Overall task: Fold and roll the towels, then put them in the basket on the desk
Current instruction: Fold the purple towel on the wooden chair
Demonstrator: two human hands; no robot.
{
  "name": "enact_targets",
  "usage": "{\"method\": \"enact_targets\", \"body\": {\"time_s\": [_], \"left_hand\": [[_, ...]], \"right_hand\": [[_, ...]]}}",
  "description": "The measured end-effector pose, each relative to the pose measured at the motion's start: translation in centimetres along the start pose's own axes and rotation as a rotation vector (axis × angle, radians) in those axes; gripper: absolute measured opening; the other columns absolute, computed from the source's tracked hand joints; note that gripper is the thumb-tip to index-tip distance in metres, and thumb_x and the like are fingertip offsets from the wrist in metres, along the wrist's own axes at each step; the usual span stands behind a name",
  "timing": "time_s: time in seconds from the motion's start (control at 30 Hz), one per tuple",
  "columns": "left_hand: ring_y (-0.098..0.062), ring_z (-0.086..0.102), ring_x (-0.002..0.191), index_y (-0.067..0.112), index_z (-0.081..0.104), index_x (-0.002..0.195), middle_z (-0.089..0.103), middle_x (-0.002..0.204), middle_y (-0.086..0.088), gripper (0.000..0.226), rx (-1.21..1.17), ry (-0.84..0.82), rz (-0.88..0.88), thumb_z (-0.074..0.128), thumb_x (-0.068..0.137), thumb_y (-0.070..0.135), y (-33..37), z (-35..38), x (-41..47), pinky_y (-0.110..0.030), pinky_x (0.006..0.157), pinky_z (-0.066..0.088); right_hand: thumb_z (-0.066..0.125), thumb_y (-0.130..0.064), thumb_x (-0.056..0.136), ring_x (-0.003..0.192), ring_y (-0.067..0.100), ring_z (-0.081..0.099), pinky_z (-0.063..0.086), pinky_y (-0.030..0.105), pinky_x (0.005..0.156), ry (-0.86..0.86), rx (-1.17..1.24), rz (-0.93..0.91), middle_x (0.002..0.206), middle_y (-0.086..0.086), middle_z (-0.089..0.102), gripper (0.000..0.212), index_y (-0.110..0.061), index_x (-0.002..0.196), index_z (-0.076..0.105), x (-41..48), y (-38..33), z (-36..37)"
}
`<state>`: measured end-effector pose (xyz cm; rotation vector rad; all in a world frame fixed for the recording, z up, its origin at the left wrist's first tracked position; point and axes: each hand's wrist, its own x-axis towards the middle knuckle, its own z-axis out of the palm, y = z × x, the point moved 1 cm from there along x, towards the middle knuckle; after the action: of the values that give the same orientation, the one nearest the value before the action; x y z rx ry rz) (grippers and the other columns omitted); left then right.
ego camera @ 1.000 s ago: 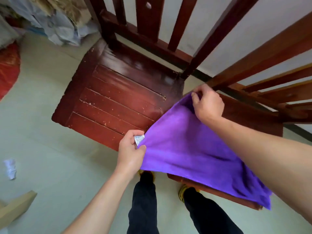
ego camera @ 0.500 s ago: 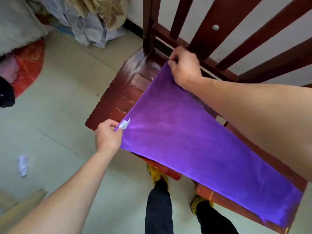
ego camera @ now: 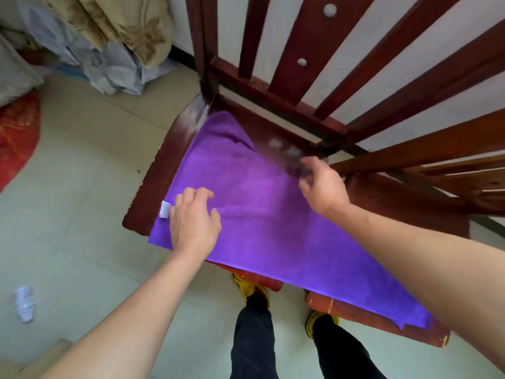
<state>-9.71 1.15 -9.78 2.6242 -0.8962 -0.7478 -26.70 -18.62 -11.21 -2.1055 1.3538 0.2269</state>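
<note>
A purple towel (ego camera: pixel 262 222) lay spread flat across the seat of a dark red wooden chair (ego camera: pixel 164 170), its near edge hanging over the front of the seat. The left hand (ego camera: pixel 192 217) rested on the towel's near left corner with loose, spread fingers, gripping nothing, just beside a small white tag (ego camera: pixel 165 209) at the towel's edge. The right hand (ego camera: pixel 321 184), blurred, hovered over the towel's far edge with its fingers curled, and I could not tell whether it pinched the cloth.
</note>
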Motion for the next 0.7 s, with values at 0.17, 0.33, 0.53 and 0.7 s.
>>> {"method": "enact_targets", "body": {"time_s": [0.17,0.33,0.53,0.7], "left_hand": [[-0.025,0.054,0.108,0.019,0.057,0.112,0.059,0.109,-0.002,0.025,-0.055,-0.367,0.138,0.058,0.087,0.021,7.8,4.7,-3.8,-0.039,0.085,0.046],[-0.024,0.053,0.111,0.021,0.052,0.12,0.057,0.115,-0.002,0.029,0.118,-0.624,0.298,0.051,0.091,0.027,13.5,10.8,-8.4,-0.037,0.09,0.044],[-0.026,0.055,0.11,0.018,0.054,0.118,0.058,0.115,-0.004,0.028,0.219,-0.656,0.358,0.05,0.092,0.026,17.5,15.0,-10.6,-0.036,0.084,0.045],[-0.032,0.051,0.104,0.013,0.057,0.115,0.053,0.112,-0.009,0.03,0.31,-0.376,0.572,0.053,0.086,0.015,21.4,14.9,-10.4,-0.043,0.08,0.045]], "right_hand": [[0.061,-0.021,0.085,0.113,0.036,0.053,0.048,0.044,0.088,0.044,-0.163,0.417,0.12,0.015,0.058,0.046,-0.018,0.13,0.05,-8.8,14.4,-4.5],[0.079,-0.036,0.073,0.124,0.036,0.046,0.045,0.044,0.095,-0.18,-0.253,0.587,0.136,0.012,0.045,0.081,-0.024,0.141,0.037,-13.7,24.2,-5.6],[0.063,-0.023,0.079,0.095,0.031,0.063,0.049,0.037,0.074,0.014,-0.225,0.421,0.098,0.008,0.068,0.02,-0.022,0.099,0.061,-15.0,27.3,-4.2],[0.07,-0.02,0.067,0.074,0.031,0.057,0.043,0.037,0.061,0.244,-0.238,0.082,0.075,0.002,0.058,0.019,-0.02,0.079,0.056,-19.9,26.1,-4.7]]}}
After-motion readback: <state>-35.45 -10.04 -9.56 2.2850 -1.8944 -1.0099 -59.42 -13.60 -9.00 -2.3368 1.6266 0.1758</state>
